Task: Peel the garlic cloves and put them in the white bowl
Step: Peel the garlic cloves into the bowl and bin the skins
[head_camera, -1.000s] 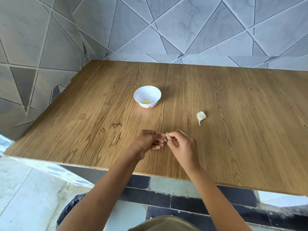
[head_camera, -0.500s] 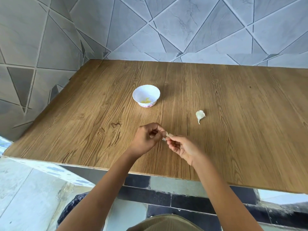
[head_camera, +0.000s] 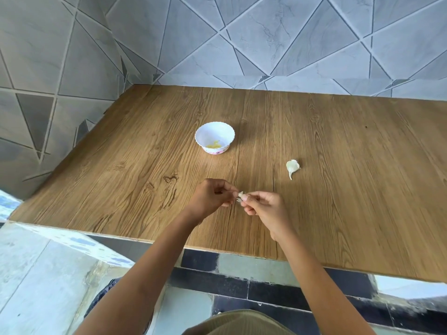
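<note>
A small garlic clove [head_camera: 241,195] is pinched between the fingertips of my left hand [head_camera: 214,196] and my right hand [head_camera: 264,208], just above the wooden table near its front edge. A bit of thin skin hangs under the clove. Another garlic clove [head_camera: 292,167], still in its white skin, lies on the table to the right and further back. The white bowl [head_camera: 214,137] stands behind my hands, a little left, with yellowish peeled garlic at its bottom.
The wooden table [head_camera: 350,194] fits into a corner of grey tiled walls at the back and left. Its front edge runs just below my forearms, with tiled floor underneath.
My hands have stayed in the same spot, working the clove between the fingertips. My right hand has turned slightly, and the clove shows more between the two hands.
</note>
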`<state>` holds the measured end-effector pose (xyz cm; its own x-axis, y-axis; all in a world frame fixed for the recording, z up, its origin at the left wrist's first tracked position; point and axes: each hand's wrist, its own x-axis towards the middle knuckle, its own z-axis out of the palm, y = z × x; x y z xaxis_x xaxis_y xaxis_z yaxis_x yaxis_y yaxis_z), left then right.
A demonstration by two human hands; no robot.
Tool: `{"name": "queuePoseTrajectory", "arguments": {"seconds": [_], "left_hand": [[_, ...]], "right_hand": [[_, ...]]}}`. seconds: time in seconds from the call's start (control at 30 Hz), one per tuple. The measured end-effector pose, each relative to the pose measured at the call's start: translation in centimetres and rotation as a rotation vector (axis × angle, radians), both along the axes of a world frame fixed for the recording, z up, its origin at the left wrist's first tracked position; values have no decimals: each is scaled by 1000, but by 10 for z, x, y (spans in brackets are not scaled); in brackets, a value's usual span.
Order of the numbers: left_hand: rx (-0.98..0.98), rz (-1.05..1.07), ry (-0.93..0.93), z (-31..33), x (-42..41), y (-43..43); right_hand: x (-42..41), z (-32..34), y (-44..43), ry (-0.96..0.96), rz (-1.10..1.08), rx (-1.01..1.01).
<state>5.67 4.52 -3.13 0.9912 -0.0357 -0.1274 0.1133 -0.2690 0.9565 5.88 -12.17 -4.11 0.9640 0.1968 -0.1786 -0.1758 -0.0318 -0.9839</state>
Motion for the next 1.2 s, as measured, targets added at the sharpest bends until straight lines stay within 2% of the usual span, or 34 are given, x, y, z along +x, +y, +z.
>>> {"name": "queuePoseTrajectory", "arguments": {"seconds": [0.37,1.2], "left_hand": [[-55,-11,54,2,-6,-7],[-272,135,222,-4,-9,-17]], "right_hand": [[-2,-4,2,-210,-13,-186],[4,-14,7,-173,-26,-189]]}}
